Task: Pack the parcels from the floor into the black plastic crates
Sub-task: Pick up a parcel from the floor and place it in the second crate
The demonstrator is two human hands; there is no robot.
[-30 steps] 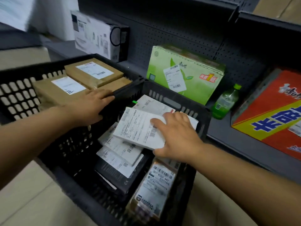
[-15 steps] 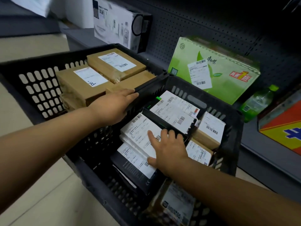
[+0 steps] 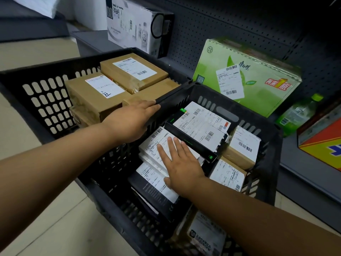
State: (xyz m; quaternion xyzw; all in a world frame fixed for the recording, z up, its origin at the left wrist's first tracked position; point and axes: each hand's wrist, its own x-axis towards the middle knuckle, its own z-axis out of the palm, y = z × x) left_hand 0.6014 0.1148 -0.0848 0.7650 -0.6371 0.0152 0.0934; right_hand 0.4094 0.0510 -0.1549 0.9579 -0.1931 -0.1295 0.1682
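Head view: near crate (image 3: 258,124) is landmark. Right hand (image 3: 180,163) inside it, fingers straight, spread, pressing flat on white parcel (image 3: 160,143) in stack at left side. Left hand (image 3: 132,121) on crate's left rim, fingers straight, holding nothing. Black box (image 3: 195,137) leans just right of stack. Far crate (image 3: 46,100) left of it, brown parcels (image 3: 96,97) inside. Risk: loose stack may slide when pressure released; black box could tip.

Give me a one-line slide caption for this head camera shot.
Right hand pressing a white-labelled parcel flat into the near black plastic crate while the left hand rests on its rim.
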